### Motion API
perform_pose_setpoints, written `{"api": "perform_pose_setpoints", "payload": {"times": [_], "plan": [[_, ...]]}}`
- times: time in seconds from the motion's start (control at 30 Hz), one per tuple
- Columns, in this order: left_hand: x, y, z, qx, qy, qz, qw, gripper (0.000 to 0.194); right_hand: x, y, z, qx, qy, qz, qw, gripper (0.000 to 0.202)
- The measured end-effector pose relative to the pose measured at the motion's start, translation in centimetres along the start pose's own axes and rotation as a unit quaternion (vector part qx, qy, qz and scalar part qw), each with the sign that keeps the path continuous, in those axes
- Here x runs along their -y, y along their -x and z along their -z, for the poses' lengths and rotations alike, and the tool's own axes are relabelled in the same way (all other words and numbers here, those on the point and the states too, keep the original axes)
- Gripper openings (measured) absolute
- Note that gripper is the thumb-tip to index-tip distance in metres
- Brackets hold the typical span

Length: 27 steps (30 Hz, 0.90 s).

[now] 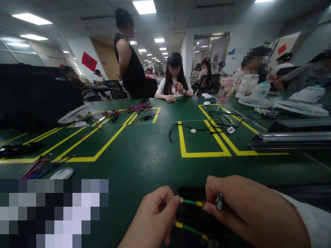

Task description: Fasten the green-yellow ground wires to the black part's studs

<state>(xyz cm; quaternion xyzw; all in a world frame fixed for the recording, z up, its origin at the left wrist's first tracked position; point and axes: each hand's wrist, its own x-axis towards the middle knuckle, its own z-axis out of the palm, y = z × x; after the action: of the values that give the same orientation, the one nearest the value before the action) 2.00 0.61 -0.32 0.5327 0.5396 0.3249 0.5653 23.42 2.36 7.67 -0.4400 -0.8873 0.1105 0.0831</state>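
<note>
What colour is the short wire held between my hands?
The wire is green, with yellow sleeves near its ends; see the head view.

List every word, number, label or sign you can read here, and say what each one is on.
"3": on the small white tag lying among the black cables.
Red wall sign on the left: dark marks, too blurred to read.
Red wall sign on the right: too small to read.
No other text is legible.

The flat work counter (144, 151) was dark green, crossed by bright yellow tape outlines (207, 155); the short slender wires (190, 202) were green with yellow ends, and the long-sleeved cuff (297, 210) was white.
</note>
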Motion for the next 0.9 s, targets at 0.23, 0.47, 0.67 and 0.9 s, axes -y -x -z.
{"api": "perform_pose_setpoints", "payload": {"times": [0.23, 0.47, 0.67, 0.9], "plan": [[-0.1, 0.0, 0.1, 0.002, -0.008, 0.004, 1.0, 0.03, -1.0, 0.1, 1.9, -0.025, -0.057, 0.027, 0.998, 0.011], [0.1, 0.0, 0.2, 0.0, -0.003, -0.001, 1.0, 0.032, -1.3, 1.0, 1.6, -0.001, -0.062, 0.02, 0.998, 0.011], [0.2, 0.0, 0.2, 0.003, -0.001, 0.001, 1.0, 0.032, -1.0, 0.9, 1.4, 0.015, -0.06, 0.004, 0.998, 0.01], [0.4, -0.1, 0.2, 0.006, 0.005, -0.002, 1.0, 0.031, -1.3, 0.9, 1.4, 0.039, -0.059, 0.022, 0.997, 0.014]]}}
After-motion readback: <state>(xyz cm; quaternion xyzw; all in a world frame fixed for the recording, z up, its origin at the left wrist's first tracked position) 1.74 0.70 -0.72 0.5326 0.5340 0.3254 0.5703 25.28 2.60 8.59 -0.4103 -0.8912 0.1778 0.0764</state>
